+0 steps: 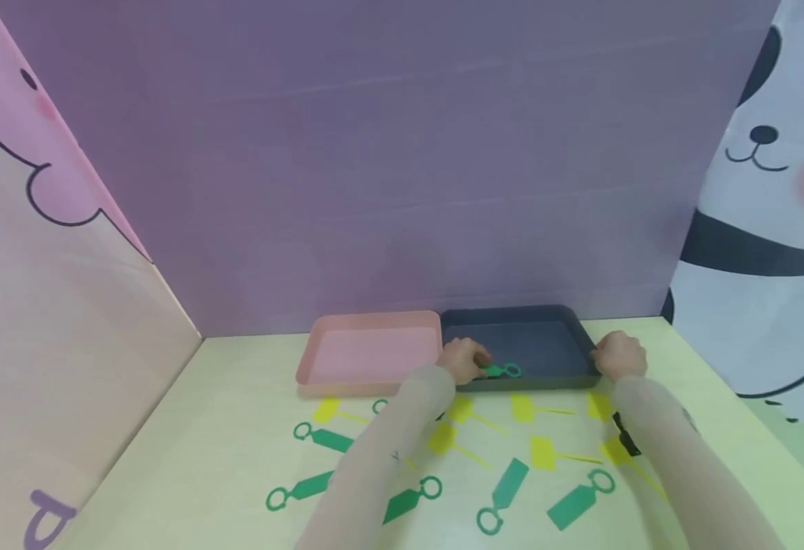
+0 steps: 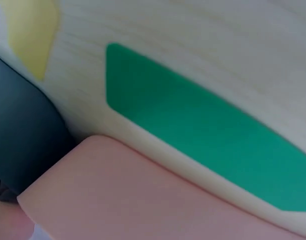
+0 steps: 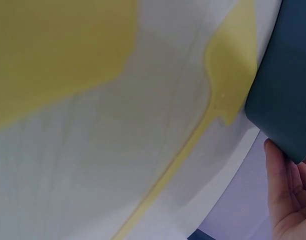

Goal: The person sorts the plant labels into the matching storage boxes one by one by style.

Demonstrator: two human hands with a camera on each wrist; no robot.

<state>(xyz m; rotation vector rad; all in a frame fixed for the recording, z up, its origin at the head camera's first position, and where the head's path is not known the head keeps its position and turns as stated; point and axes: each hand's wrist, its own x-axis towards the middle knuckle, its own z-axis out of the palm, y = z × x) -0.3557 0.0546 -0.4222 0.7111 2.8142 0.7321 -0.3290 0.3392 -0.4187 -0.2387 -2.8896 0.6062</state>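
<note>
My left hand is over the front left part of the dark blue tray and pinches a green tag with a ring end. Its fingers hide most of that tag's flat part. At the tray's right front side, my right hand grips the rim; the right wrist view shows fingers against the tray's corner. A pink tray stands directly left of the dark one. In the left wrist view, another green tag lies on the table beside the pink tray.
Several green ring tags and several yellow tags with thin tails lie on the pale wooden table in front of the trays. Some are hidden under my forearms. A purple backdrop rises right behind the trays.
</note>
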